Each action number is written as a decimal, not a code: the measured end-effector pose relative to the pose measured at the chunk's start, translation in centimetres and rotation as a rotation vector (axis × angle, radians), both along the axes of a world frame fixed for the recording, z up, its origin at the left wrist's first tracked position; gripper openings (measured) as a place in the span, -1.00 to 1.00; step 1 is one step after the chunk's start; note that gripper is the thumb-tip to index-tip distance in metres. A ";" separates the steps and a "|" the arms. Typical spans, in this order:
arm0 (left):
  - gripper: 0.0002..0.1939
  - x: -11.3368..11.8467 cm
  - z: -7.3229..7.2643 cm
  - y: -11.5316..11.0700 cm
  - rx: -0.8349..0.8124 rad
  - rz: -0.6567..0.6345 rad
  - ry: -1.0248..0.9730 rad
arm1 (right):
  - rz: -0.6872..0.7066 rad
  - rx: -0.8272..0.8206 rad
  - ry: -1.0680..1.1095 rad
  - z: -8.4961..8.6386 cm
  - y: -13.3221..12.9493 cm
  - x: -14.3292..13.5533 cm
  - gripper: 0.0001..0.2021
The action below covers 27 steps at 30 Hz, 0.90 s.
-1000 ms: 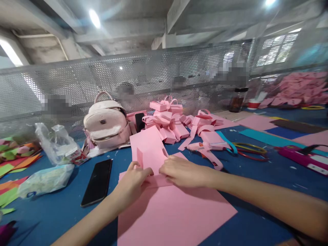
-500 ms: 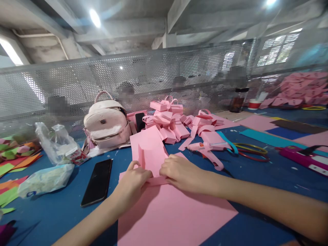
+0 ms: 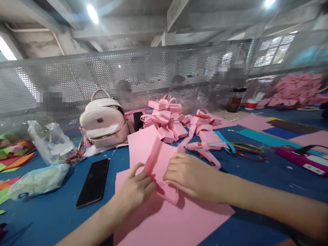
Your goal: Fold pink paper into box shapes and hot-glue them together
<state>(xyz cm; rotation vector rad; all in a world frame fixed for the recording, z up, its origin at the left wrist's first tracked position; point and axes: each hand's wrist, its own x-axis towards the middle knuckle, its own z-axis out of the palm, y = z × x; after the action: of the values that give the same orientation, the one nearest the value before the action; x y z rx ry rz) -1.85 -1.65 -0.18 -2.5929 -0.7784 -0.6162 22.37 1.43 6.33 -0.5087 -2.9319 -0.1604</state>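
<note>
Between my hands is a folded piece of pink paper (image 3: 167, 195), with raised flaps along its left side and its near edge. My left hand (image 3: 139, 187) is closed on its left flap, the index finger bent upward. My right hand (image 3: 188, 176) is closed over its right side, and the fingertips are partly hidden behind the paper. Beneath lies a large flat pink sheet (image 3: 164, 225). Another pink sheet (image 3: 138, 145) lies just beyond. A pink glue gun (image 3: 205, 150) rests to the right of my right hand.
A black phone (image 3: 92, 184) and a tissue pack (image 3: 39, 181) lie at left, before a pale backpack (image 3: 102, 119). Folded pink paper pieces (image 3: 166, 119) are heaped at the back. Tape rolls (image 3: 246, 152) and a magenta device (image 3: 302, 160) sit at right. A perforated metal screen (image 3: 148, 68) stands behind.
The folded pink paper has turned, its near edge now slanting down to the right and its left flap leaning. My right hand has shifted slightly right. The whole view has shifted slightly.
</note>
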 end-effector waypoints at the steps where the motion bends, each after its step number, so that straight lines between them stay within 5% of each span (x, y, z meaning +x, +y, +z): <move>1: -0.67 -0.6 0.7 0.4 -0.040 -0.041 -0.006 | 0.002 -0.027 0.005 0.4 0.1 0.1 -0.87; 5: -0.66 -2.2 2.7 1.7 -0.275 -0.114 -0.023 | 0.101 -0.191 0.020 0.9 -0.1 0.1 -0.83; 9: -0.65 -2.4 2.4 1.8 -0.395 -0.132 -0.028 | 0.164 -0.225 -0.036 -0.7 -0.2 -0.6 -0.71; 12: -0.70 -2.0 1.5 1.7 -0.335 -0.142 -0.037 | 0.130 -0.118 -0.036 -2.6 0.3 -1.2 -0.64; 16: -0.78 -1.5 0.9 1.5 -0.234 -0.142 -0.042 | 0.147 -0.003 -0.022 -4.5 1.0 -1.9 -0.78; 23: -0.70 -1.2 0.4 1.7 -0.105 -0.122 0.024 | 0.243 0.035 0.024 -5.9 0.9 -2.3 -0.80; 27: -0.75 -1.4 0.9 1.5 -0.173 -0.127 0.043 | 0.247 0.022 -0.012 -6.3 1.0 -2.3 -0.84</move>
<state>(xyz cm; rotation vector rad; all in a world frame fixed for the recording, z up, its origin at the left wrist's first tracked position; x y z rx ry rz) -3.23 -0.14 0.75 -2.8216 -0.6856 -0.5481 20.05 2.47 0.02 -0.1398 -2.9683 -0.1639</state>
